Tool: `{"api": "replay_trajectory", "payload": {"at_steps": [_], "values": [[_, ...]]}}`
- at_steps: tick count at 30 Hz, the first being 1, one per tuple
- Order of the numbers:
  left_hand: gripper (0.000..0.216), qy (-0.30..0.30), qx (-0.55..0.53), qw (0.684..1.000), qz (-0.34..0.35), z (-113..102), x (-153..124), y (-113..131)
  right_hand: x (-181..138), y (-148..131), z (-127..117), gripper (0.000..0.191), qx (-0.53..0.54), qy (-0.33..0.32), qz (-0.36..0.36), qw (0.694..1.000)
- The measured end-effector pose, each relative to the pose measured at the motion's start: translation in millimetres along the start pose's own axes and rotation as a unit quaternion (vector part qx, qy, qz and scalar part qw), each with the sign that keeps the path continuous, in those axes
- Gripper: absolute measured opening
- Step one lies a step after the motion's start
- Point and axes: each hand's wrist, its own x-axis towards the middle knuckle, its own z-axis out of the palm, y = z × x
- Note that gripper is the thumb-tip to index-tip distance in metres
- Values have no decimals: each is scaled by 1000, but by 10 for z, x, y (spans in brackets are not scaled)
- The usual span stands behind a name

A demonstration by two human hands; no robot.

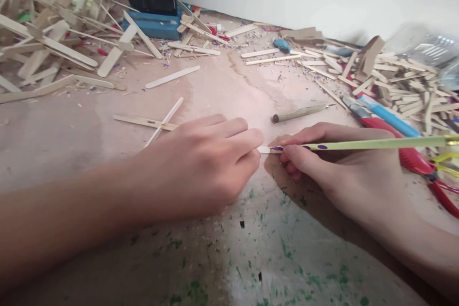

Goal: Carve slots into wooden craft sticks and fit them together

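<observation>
My left hand (208, 162) rests on the worktable with its fingers closed, pinching one end of a small pale wooden stick (264, 149). My right hand (322, 162) lies just to the right, fingers closed round a long yellow-green pencil with purple dots (366, 144). The pencil runs off to the right, and its tip meets the small stick between the two hands. Most of the small stick is hidden under my left fingers.
Heaps of wooden craft sticks lie at the far left (53, 33) and far right (394, 81). A brown pointed tool (301, 113), a blue-handled tool (389, 117) and red-handled pliers (423, 167) lie near my right hand. A dark object on a blue base (154, 21) stands at the back.
</observation>
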Motion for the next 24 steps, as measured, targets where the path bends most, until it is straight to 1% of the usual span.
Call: {"api": "replay_trajectory", "payload": {"at_steps": [4,12,20,24], "values": [[29,10,0,1000,4,1,-2,0,-2,31,-2,9,-10,2,-10,1000],[32,-1,8,1000,3,-18,-1,10,13,41,-2,10,-9,5,1,1000],[31,-3,9,1000,-2,-31,-4,14,10,15,7,11,-4,8,-4,1000],[34,-2,9,1000,-3,-2,-21,17,0,12,8,12,18,0,15,1000]]}}
